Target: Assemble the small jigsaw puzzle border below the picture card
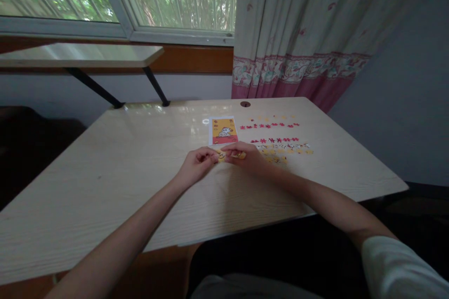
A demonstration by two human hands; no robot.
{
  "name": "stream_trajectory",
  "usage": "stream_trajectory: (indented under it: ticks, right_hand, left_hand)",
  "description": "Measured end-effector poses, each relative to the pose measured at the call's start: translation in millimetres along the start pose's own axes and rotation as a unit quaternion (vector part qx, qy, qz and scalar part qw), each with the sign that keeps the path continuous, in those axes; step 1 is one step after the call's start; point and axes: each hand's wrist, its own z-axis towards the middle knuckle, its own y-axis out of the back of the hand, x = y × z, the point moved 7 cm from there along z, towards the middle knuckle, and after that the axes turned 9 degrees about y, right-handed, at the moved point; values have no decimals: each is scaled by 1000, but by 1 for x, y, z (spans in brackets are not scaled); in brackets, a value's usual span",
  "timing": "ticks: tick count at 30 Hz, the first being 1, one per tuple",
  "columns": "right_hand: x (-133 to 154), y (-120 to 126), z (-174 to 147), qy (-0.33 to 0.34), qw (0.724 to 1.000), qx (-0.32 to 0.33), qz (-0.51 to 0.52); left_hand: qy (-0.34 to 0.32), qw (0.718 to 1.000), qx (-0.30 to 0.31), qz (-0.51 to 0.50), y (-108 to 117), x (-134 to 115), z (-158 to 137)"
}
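Note:
Small yellow jigsaw puzzle pieces with dark marks (221,156) lie between my two hands, low over the table just below the picture card. My left hand (199,162) pinches their left side with thumb and forefinger. From the right, my right hand (251,160) closes its fingertips on the same yellow pieces, and its fingers hide part of them. A picture card (223,131) lies flat beyond the hands, showing a white animal on yellow above a red band. Beside it, to the right, loose jigsaw pieces are laid out in rows: red ones (270,126), white ones (293,145) and yellow ones (278,160).
The pale wooden table (115,168) extends far to the left and ends near my lap. A small white ring (206,121) lies by the card. A raised shelf (80,54) on black brackets stands back left. A curtain (284,32) hangs behind, beside the window.

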Motion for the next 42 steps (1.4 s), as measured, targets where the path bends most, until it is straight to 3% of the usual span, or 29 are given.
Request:
stream_trajectory:
  ticks: [10, 23, 35, 42]
  right_hand:
    - [13, -2, 0, 113, 985, 43, -126]
    - [15, -5, 0, 76, 976, -6, -205]
    - [19, 0, -1, 127, 963, -43, -235]
    - [22, -6, -1, 127, 968, -12, -217]
  left_hand:
    - [-6, 999, -2, 35, 2, -3, -2]
    - [6, 1000, -21, 3, 9, -3, 1]
    - [5, 1000, 6, -15, 7, -2, 0]
    - [12, 1000, 1, -9, 9, -4, -1]
